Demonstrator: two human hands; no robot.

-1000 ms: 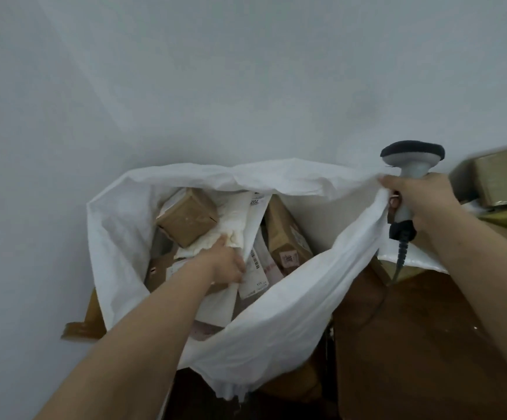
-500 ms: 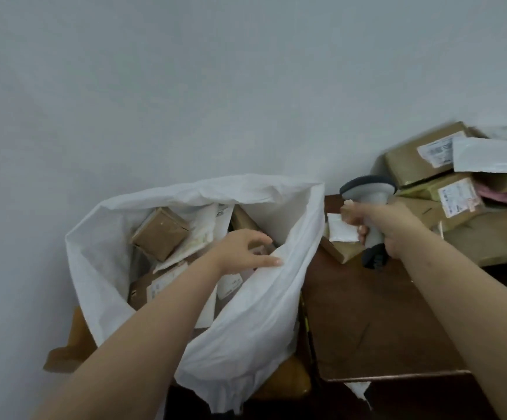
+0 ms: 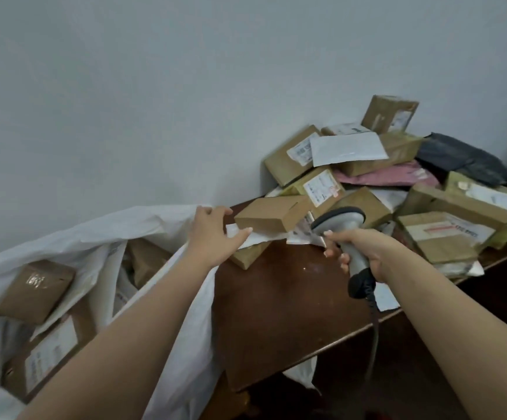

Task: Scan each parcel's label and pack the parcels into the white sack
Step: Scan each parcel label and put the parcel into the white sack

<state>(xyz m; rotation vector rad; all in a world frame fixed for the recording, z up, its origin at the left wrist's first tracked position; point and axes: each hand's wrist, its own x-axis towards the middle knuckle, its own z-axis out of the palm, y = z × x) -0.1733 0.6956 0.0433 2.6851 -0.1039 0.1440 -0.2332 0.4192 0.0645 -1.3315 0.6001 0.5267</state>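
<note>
The white sack [image 3: 167, 221] stands open at the left and holds several brown parcels, among them a small taped box [image 3: 32, 291]. My left hand [image 3: 212, 234] is open above the sack's right rim, fingers spread, reaching toward a flat brown box [image 3: 272, 215] at the near end of the parcel pile; its thumb lies near a white mailer under that box. My right hand [image 3: 358, 251] grips the grey barcode scanner [image 3: 341, 219], whose head points at the pile.
A dark brown table [image 3: 279, 301] carries a heap of parcels [image 3: 397, 189] against the wall: brown boxes with labels, a white envelope [image 3: 347, 148], a pink bag [image 3: 385, 175], a black bag [image 3: 461, 160]. The scanner's cable [image 3: 373, 331] hangs over the table's front edge.
My left hand has come out of the sack and moved right toward the flat brown box. My right hand with the scanner has let go of the sack's rim and moved over the table.
</note>
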